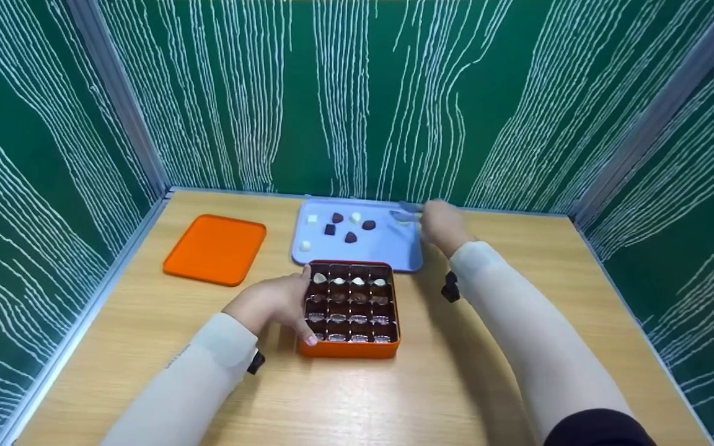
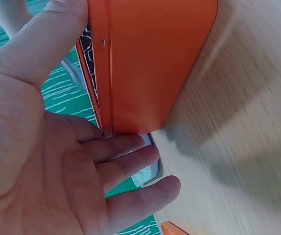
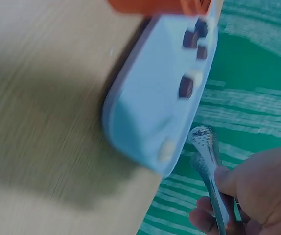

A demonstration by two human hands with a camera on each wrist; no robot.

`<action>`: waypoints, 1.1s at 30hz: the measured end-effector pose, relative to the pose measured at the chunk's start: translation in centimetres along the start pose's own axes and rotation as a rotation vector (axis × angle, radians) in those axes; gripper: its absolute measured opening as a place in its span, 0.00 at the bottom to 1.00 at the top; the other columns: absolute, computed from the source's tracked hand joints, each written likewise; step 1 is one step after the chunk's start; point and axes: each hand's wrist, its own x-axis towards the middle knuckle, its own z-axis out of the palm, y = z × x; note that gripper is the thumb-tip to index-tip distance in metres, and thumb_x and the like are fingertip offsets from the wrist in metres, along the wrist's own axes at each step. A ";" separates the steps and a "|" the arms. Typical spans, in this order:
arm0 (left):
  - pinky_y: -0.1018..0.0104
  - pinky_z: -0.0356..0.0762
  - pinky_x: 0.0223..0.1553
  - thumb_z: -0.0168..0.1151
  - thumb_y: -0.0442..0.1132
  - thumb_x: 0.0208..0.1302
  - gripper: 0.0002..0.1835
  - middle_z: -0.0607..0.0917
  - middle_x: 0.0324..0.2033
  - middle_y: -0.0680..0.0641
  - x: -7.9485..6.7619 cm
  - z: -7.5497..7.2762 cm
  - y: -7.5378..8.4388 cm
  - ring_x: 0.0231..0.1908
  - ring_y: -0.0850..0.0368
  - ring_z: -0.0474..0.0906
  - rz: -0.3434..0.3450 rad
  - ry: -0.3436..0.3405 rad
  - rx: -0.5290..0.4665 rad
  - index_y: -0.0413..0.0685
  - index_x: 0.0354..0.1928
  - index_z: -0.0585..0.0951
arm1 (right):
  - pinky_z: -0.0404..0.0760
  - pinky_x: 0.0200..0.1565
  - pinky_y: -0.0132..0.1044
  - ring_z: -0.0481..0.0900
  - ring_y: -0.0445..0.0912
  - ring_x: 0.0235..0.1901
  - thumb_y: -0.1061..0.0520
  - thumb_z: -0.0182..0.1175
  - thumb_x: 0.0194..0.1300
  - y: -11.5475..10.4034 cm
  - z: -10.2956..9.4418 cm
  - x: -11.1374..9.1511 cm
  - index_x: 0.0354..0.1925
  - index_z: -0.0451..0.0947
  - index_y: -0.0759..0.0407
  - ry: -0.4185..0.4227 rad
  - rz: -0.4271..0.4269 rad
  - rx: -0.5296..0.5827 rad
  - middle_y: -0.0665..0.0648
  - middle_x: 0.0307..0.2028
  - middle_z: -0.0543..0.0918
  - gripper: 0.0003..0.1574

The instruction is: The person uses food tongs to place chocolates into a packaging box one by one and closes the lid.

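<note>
Spotting a shallow orange lid (image 1: 215,249) lying flat on the wooden table (image 1: 357,402), left side of the frame. Next over, got a left hand (image 1: 279,305), fingers relaxed and spread, just resting against the orange box (image 1: 349,350) at lower centre, thumb at its front corner. Can see white pieces (image 1: 339,281) in its back row, brown ones (image 1: 359,298) below. Just behind, mid-frame: a blue tray (image 1: 388,249) with dark chocolates (image 1: 350,237) and white ones scattered around. Right of centre, seeing a right hand (image 1: 447,226) gripping metal tongs (image 3: 208,151), tips parted near a white chocolate (image 3: 167,149).
</note>
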 end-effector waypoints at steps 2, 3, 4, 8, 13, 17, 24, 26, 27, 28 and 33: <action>0.36 0.56 0.91 0.97 0.55 0.42 0.90 0.53 0.91 0.30 0.0 0.1 0.3 0.88 0.32 0.59 0.001 0.003 0.011 0.42 0.93 0.37 | 0.91 0.55 0.56 0.86 0.59 0.46 0.63 0.59 0.81 1.0 0.1 0.1 0.51 0.87 0.68 -0.011 0.022 -0.028 0.67 0.49 0.89 0.12; 0.36 0.56 0.91 0.97 0.54 0.41 0.90 0.54 0.91 0.31 0.0 0.2 0.4 0.88 0.32 0.60 -0.001 0.004 0.014 0.42 0.93 0.38 | 0.91 0.56 0.56 0.85 0.59 0.46 0.63 0.59 0.82 1.4 0.1 0.1 0.52 0.87 0.68 -0.023 0.031 -0.037 0.67 0.50 0.89 0.12; 0.36 0.56 0.91 0.97 0.55 0.41 0.90 0.55 0.90 0.31 -0.1 0.2 0.5 0.88 0.32 0.60 -0.003 0.005 0.017 0.41 0.93 0.38 | 0.91 0.56 0.56 0.85 0.59 0.46 0.63 0.58 0.83 1.7 0.3 0.2 0.53 0.87 0.68 -0.034 0.039 -0.043 0.67 0.50 0.89 0.13; 0.36 0.56 0.91 0.97 0.54 0.41 0.91 0.55 0.90 0.31 -0.3 0.3 0.8 0.88 0.33 0.59 -0.010 0.001 0.014 0.42 0.93 0.37 | 0.91 0.57 0.56 0.85 0.59 0.47 0.61 0.54 0.86 2.6 0.9 0.4 0.55 0.86 0.68 -0.057 0.061 -0.036 0.67 0.50 0.89 0.16; 0.35 0.55 0.91 0.97 0.55 0.41 0.90 0.54 0.91 0.31 -0.3 0.2 0.8 0.89 0.32 0.58 -0.008 -0.006 0.017 0.42 0.93 0.37 | 0.90 0.62 0.58 0.87 0.60 0.52 0.61 0.50 0.86 2.7 1.7 0.6 0.57 0.85 0.68 -0.061 0.100 0.012 0.67 0.53 0.90 0.18; 0.36 0.59 0.90 0.97 0.57 0.41 0.91 0.56 0.90 0.30 -0.1 0.3 0.7 0.88 0.33 0.60 -0.003 -0.002 0.050 0.40 0.93 0.38 | 0.91 0.61 0.58 0.86 0.58 0.50 0.62 0.53 0.84 2.6 1.8 0.3 0.53 0.85 0.67 -0.056 0.101 -0.001 0.66 0.51 0.89 0.14; 0.35 0.58 0.90 0.97 0.57 0.42 0.90 0.55 0.90 0.30 -0.1 0.2 0.7 0.88 0.31 0.59 -0.015 -0.003 0.064 0.41 0.93 0.38 | 0.90 0.58 0.55 0.83 0.57 0.46 0.65 0.54 0.80 2.0 0.4 -1.3 0.51 0.85 0.66 -0.091 0.051 -0.021 0.64 0.47 0.88 0.12; 0.34 0.56 0.91 0.96 0.56 0.43 0.90 0.53 0.91 0.30 -0.1 0.1 0.6 0.89 0.31 0.57 -0.022 -0.006 0.060 0.42 0.93 0.38 | 0.89 0.53 0.53 0.81 0.55 0.43 0.67 0.56 0.76 1.7 0.0 -1.7 0.50 0.87 0.66 -0.091 0.026 -0.048 0.63 0.45 0.89 0.14; 0.34 0.56 0.91 0.96 0.56 0.43 0.90 0.52 0.91 0.31 -0.1 0.1 0.6 0.89 0.31 0.57 -0.025 -0.008 0.057 0.42 0.93 0.37 | 0.89 0.49 0.52 0.81 0.55 0.41 0.68 0.56 0.75 1.7 -0.2 -1.9 0.50 0.88 0.66 -0.086 0.011 -0.064 0.63 0.45 0.90 0.15; 0.34 0.55 0.91 0.96 0.57 0.43 0.90 0.51 0.91 0.31 -0.1 0.1 0.5 0.89 0.31 0.56 -0.027 -0.011 0.054 0.42 0.93 0.37 | 0.88 0.47 0.51 0.80 0.54 0.39 0.69 0.56 0.74 1.6 -0.3 -2.2 0.50 0.89 0.66 -0.077 -0.005 -0.081 0.62 0.44 0.90 0.15; 0.33 0.58 0.90 0.96 0.57 0.42 0.91 0.52 0.91 0.31 -0.1 0.0 0.3 0.88 0.31 0.59 -0.029 -0.014 0.040 0.42 0.93 0.36 | 0.87 0.43 0.50 0.80 0.54 0.37 0.69 0.58 0.74 1.1 -0.6 -3.9 0.51 0.90 0.65 -0.068 -0.071 -0.101 0.62 0.43 0.90 0.16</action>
